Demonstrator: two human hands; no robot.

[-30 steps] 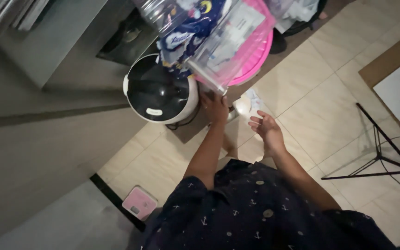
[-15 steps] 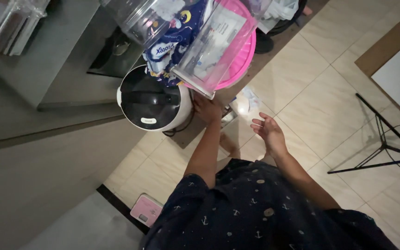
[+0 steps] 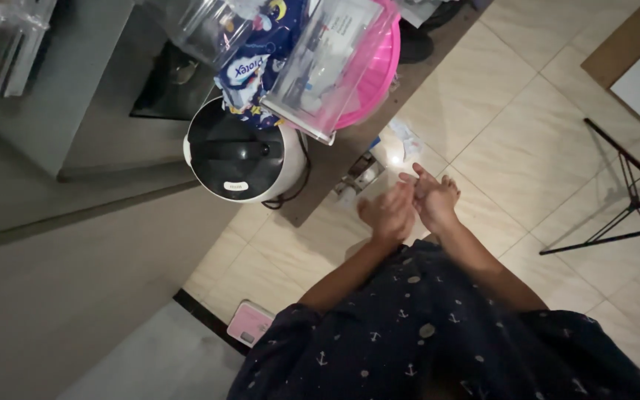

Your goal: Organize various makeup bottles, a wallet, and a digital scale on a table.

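Both hands empty: left hand (image 3: 388,215), right hand (image 3: 434,198) touching (rice cooker (image 3: 242,158) apart)

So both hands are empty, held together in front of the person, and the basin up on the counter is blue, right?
Not blue: the head view shows the basin is pink. The rest holds: the left hand and right hand are empty and together in front of the person.

Dim room, beige tiled floor (image 3: 512,148), grey cabinet (image 3: 75,81), black tripod (image 3: 624,200).
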